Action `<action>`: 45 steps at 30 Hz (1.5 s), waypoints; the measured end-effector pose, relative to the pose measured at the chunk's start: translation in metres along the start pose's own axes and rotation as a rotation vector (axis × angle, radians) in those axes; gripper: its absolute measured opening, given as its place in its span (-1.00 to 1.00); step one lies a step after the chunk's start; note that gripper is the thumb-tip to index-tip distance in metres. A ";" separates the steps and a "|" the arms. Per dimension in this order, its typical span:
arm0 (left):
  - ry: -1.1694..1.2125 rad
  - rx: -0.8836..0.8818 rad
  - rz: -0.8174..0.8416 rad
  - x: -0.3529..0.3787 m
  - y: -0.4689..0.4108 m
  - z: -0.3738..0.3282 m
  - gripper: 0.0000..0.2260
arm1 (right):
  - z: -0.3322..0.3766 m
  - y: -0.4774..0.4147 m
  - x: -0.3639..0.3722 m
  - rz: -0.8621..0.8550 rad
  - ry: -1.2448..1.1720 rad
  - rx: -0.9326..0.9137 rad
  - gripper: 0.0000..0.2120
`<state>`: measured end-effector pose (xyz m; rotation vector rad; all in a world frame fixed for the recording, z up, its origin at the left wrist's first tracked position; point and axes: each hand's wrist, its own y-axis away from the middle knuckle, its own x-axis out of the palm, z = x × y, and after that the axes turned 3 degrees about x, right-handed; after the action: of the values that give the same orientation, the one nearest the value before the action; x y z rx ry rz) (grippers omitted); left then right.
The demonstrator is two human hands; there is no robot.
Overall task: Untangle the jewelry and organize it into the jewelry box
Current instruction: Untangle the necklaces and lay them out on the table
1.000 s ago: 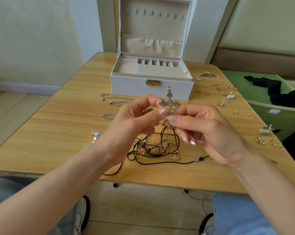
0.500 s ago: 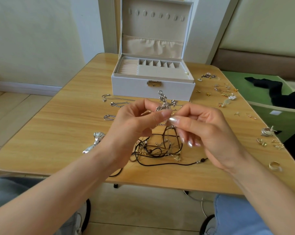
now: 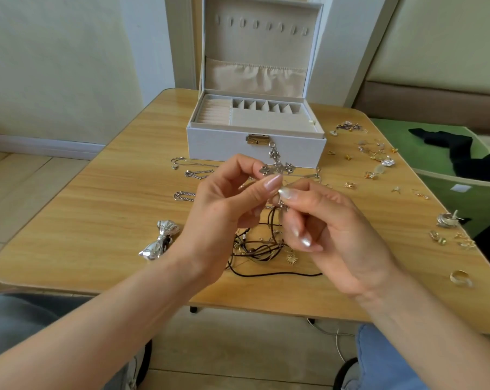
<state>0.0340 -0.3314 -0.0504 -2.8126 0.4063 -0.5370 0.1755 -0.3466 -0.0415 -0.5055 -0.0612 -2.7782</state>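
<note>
- left hand [image 3: 224, 209] raised over the worktop [image 3: 97, 220], thumb and forefinger pinching the silver cross pendant [image 3: 277, 164] just below its crossbar
- right hand [image 3: 331, 229] touching the left at the fingertips, thumb and forefinger pinching the cross pendant's lower end; other fingers curled
- black cord tangle [image 3: 255, 249] hangs from the pinch point down to the worktop, between the wrists
- jewelry box [image 3: 224, 144] behind the hands, lid upright, compartments showing no jewelry
- silver chains [image 3: 193, 173] left of the hands, near the box front
- silver bow [image 3: 159, 240] beside left wrist
- small earrings [image 3: 376, 156] scattered on the right; gold ring [image 3: 460, 278] near right edge
</note>
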 end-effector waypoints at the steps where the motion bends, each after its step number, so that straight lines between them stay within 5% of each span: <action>1: 0.003 -0.005 0.018 -0.001 -0.001 0.000 -0.91 | 0.000 0.000 0.001 0.019 -0.037 0.023 -0.87; 9: 0.014 -0.035 0.121 -0.003 -0.004 -0.005 -0.88 | 0.002 0.001 0.001 0.114 -0.278 0.144 -0.75; 21: 0.489 -0.212 -0.022 0.001 0.000 -0.006 -0.91 | 0.000 0.000 -0.002 -0.017 -0.084 0.035 -0.92; 24: 0.399 -0.163 0.023 -0.002 -0.001 -0.007 -0.93 | -0.001 0.000 -0.003 -0.059 -0.049 -0.001 -0.92; 30: -0.291 0.175 0.153 -0.008 -0.001 -0.007 -0.94 | -0.001 0.004 0.001 -0.151 0.079 -0.073 -0.89; 45: -0.146 0.237 -0.025 -0.006 -0.003 -0.006 -0.85 | 0.001 0.008 0.005 -0.287 0.311 -0.275 -0.78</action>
<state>0.0268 -0.3278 -0.0465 -2.6100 0.2598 -0.3557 0.1735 -0.3558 -0.0389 -0.1270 0.3484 -3.1309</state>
